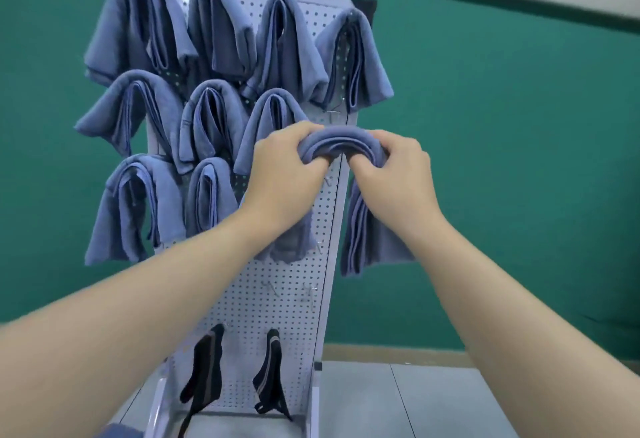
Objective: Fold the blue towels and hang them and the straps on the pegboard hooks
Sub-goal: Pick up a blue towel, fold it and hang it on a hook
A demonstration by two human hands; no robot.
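Note:
Both hands hold one folded blue towel arched in front of the white pegboard, at its right edge in the third row. My left hand grips the towel's left side and my right hand grips its right side, fingers curled under the fold. The towel's ends hang down below my wrists. Several folded blue towels hang on hooks across the upper rows. Two dark straps hang from hooks near the board's bottom.
Bare metal hooks stick out of the pegboard's lower middle. The board stands in a white base on a grey table. A green wall is behind. A bit of blue cloth lies at the bottom left.

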